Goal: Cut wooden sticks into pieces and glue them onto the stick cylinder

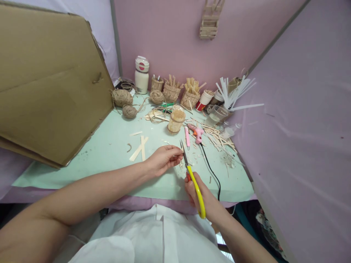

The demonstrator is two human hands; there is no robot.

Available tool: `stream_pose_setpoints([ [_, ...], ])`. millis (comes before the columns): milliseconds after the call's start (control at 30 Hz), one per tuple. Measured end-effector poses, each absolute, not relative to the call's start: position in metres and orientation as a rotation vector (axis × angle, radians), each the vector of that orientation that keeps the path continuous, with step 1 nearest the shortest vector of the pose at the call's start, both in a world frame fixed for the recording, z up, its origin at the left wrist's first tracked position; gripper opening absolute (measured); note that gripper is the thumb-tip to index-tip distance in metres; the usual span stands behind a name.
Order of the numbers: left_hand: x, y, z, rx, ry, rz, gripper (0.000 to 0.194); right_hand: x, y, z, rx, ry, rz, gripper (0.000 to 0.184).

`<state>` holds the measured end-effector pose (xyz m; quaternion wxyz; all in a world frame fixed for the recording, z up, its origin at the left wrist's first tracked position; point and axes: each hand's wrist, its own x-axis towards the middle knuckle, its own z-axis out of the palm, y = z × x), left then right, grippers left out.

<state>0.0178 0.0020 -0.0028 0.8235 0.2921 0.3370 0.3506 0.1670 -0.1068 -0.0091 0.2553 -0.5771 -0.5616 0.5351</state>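
My right hand (197, 188) grips a pair of scissors (195, 184) with yellow handles, their blades pointing away from me and slightly parted. Close to the blades, my left hand (166, 160) pinches something too small to make out between thumb and fingertips. Beyond my hands stands a small wooden cup (176, 121) wrapped with twine bands. A pink craft knife (187, 137) and a pink glue gun (197, 133) lie just past the scissors. Left of my left hand, several flat wood strips (140, 149) lie crossed on the table.
A large cardboard sheet (52, 80) leans at the left. Along the back stand a white bottle (142, 76), twine balls (122, 98), stick-filled baskets (190, 96) and a clear plastic cup (216, 116). Wood scraps (216, 137) and the glue gun's black cord (211, 168) lie on the right.
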Motion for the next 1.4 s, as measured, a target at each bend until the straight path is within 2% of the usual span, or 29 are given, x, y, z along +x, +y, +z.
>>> stream_pose_setpoints([
  [233, 0.018, 0.002, -0.003, 0.623, 0.710, 0.747, 0.007, 0.165, -0.107, -0.005, -1.595, -1.480, 1.483, 0.039],
  [567, 0.018, 0.002, -0.005, 0.661, 0.699, 0.737, 0.008, 0.171, -0.111, -0.005, -1.582, -1.443, 1.519, 0.028],
  [767, 0.019, 0.000, 0.000, 0.703, 0.738, 0.747, 0.010, 0.175, -0.115, -0.001, -1.642, -1.371, 1.544, 0.030],
  [1067, 0.018, -0.002, -0.002, 0.707, 0.730, 0.717, 0.020, 0.173, -0.110, -0.009, -1.637, -1.387, 1.409, 0.038],
  [1400, 0.018, 0.000, 0.001, 0.821, 0.806, 0.739, 0.021, 0.169, -0.112, 0.000, -1.720, -1.443, 1.380, 0.029],
])
